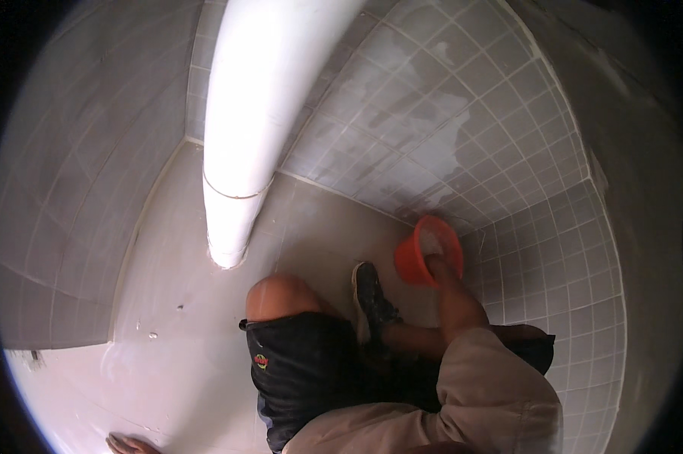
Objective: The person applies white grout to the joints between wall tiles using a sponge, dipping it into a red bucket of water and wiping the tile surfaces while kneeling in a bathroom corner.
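- Landmark: the white pipe (247,129), a smooth, glossy cylinder with one ringed joint, meeting the grey floor (198,318).
- Red bucket (409,261), right of the pipe; the right hand (434,265) reaches inside it, and from where I stand I cannot tell whether its grip is closed on anything.
- Left hand (130,445), well to the near left of the pipe, partly cut off; its grip looks open, fingers extended, nothing visible in it.
- Chief hazard, in my judgement: the bucket may tip and spill its pale contents (431,240), should the forearm press on the rim.
- Second hazard: the dark shoe (366,295), right of the pipe, could knock the bucket if the person shifts weight.
- Materials: the bucket appears to be plastic, tapering below a round mouth; its contents, liquid or foam, are indistinct.
- Textures: the tiled wall (379,129), right of the pipe, shows grey squares, pale joints and cloudy patches; small crumbs (153,335) lie left of the pipe; the black shorts (304,363) and beige sleeve (500,386), near right of it, are creased cloth.
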Available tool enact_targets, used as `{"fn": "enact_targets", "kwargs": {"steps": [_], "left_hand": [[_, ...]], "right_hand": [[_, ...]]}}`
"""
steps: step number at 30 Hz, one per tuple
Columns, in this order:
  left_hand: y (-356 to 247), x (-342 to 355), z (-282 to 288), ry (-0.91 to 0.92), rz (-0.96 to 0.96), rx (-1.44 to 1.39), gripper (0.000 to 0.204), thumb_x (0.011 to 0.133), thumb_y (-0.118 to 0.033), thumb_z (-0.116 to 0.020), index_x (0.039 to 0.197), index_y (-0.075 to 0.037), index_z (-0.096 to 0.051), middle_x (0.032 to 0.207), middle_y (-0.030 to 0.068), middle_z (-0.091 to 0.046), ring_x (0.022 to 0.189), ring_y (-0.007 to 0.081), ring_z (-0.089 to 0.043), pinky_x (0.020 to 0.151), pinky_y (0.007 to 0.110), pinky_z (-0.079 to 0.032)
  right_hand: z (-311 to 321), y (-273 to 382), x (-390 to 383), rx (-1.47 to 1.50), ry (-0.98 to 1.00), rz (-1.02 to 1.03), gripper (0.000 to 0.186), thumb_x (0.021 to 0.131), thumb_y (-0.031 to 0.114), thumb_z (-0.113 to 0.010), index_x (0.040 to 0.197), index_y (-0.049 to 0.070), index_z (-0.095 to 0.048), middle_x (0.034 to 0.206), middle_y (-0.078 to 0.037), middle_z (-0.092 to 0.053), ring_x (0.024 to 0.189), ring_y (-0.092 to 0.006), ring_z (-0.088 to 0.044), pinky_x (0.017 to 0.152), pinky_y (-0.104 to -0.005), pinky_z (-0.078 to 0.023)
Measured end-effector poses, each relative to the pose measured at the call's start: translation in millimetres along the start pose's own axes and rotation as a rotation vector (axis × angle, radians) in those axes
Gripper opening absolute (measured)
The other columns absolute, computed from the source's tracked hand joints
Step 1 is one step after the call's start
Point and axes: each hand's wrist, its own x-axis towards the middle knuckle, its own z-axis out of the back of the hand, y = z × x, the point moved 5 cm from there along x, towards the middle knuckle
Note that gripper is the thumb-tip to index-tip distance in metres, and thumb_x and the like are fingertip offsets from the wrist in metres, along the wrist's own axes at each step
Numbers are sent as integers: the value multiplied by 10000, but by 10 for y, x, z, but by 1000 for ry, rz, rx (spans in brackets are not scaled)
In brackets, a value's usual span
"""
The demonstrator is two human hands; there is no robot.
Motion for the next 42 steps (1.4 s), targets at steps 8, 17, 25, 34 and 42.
{"fn": "enact_targets", "kwargs": {"steps": [8, 17, 25, 34, 42], "left_hand": [[298, -255, -169, -6, -20, 21, 390, 1019, -330, -411, 1329, -132, -541, 1385, 92, -539, 1277, 238, -510, 996, 457, -446], [302, -311, -395, -2, -81, 28, 422, 1025, -342, -392, 1360, -112, -506, 1410, 112, -510, 1302, 260, -483, 1008, 458, -441], [319, -395, -548, 25, -117, 23, 452, 1031, -352, -375, 1388, -93, -474, 1433, 130, -484, 1323, 278, -459, 1018, 459, -437], [282, -267, -806, 41, -231, 19, 487, 1038, -364, -357, 1419, -73, -438, 1457, 151, -455, 1348, 299, -432, 1030, 461, -433], [485, -203, -1024, 88, -334, -54, 518, 1044, -375, -340, 1446, -56, -408, 1478, 168, -430, 1369, 317, -409, 1040, 462, -429]], "right_hand": [[-77, 160, 31, 11, 33, 45, 333, 960, 262, -536, 1178, 23, -613, 1121, -138, -640, 1040, -249, -600, 921, -360, -464], [197, 70, -58, 39, -30, 99, 370, 963, 285, -512, 1197, 15, -609, 1145, -161, -640, 1077, -273, -595, 942, -377, -455], [632, 483, -227, 72, -146, 244, 404, 965, 306, -491, 1213, 8, -605, 1167, -181, -639, 1110, -294, -591, 962, -392, -448], [922, 703, -372, 96, -232, 361, 442, 968, 329, -468, 1232, 0, -600, 1191, -205, -639, 1148, -318, -586, 983, -409, -439], [807, 509, -793, 496, -292, 508, 370, 943, 245, -526, 1235, 26, -590, 1043, -166, -678, 943, -307, -662, 848, -409, -498]]}}
